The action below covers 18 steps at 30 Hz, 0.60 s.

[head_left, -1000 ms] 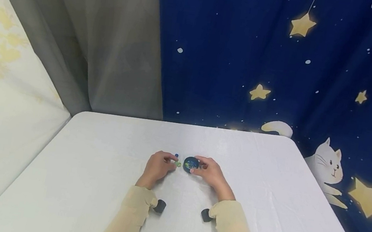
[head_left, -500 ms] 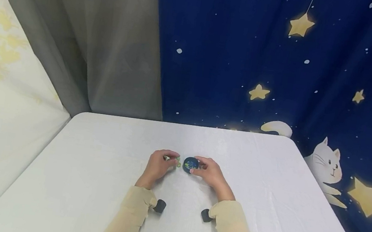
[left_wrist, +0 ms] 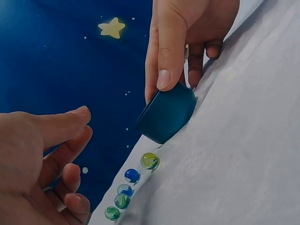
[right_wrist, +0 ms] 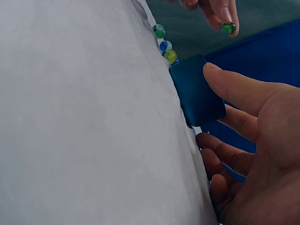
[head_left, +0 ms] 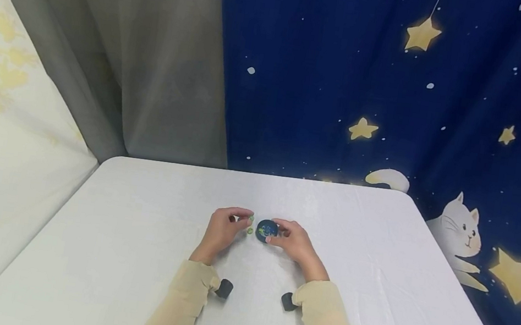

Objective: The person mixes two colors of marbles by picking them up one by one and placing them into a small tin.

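Note:
My left hand (head_left: 222,229) pinches a green marble (right_wrist: 228,28) between thumb and forefinger, raised above the table and left of a small dark teal bowl (left_wrist: 168,112). Beneath those fingers several marbles lie in a line on the white cloth: a yellow-green one (left_wrist: 150,161), a blue one (left_wrist: 132,176) and green ones, such as this green marble (left_wrist: 112,213). The bowl stands just right of that line, and blue and green shapes show inside it from above. With thumb and fingers my right hand (head_left: 298,242) holds the bowl by its right side.
A white cloth covers the table (head_left: 369,311). Behind its far edge hang a grey curtain (head_left: 174,61) and a blue star-patterned curtain (head_left: 312,81). Black wrist cameras, such as the left camera (head_left: 224,289), sit inside both forearms.
The left fingers have shifted among the marbles, then lifted slightly with a green marble pinched at their tips. The right hand and the bowl have kept their place.

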### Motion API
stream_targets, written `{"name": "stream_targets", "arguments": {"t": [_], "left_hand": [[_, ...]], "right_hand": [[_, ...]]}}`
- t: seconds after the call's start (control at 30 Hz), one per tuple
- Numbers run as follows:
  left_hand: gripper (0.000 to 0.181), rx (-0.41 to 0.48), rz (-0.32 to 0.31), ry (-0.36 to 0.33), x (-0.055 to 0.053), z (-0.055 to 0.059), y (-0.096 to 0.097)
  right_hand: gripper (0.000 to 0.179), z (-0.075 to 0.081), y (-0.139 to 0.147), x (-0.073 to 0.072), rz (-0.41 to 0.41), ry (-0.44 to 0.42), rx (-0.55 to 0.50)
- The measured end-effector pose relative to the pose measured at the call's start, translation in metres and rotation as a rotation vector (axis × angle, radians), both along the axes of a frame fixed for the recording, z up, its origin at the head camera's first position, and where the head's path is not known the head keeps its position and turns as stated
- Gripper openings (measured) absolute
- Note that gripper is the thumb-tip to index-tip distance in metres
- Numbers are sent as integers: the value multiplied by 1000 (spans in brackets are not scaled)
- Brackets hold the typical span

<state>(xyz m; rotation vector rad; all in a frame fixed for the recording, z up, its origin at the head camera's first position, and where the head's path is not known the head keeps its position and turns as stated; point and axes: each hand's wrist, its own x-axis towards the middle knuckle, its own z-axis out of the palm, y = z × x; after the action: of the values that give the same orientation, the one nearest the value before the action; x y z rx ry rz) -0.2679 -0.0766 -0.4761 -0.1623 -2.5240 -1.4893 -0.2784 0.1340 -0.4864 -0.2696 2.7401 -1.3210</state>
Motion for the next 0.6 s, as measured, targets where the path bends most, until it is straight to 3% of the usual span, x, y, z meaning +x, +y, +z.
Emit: {"name": "stream_targets", "arguments": {"t": [0.37, 0.6], "left_hand": [[17, 41, -1, 17, 2, 9, 5], [16, 48, 0, 83, 6, 23, 10]], "right_hand": [[51, -2, 1, 0, 10, 22, 6], [51, -1, 1, -1, 10, 21, 15]]}}
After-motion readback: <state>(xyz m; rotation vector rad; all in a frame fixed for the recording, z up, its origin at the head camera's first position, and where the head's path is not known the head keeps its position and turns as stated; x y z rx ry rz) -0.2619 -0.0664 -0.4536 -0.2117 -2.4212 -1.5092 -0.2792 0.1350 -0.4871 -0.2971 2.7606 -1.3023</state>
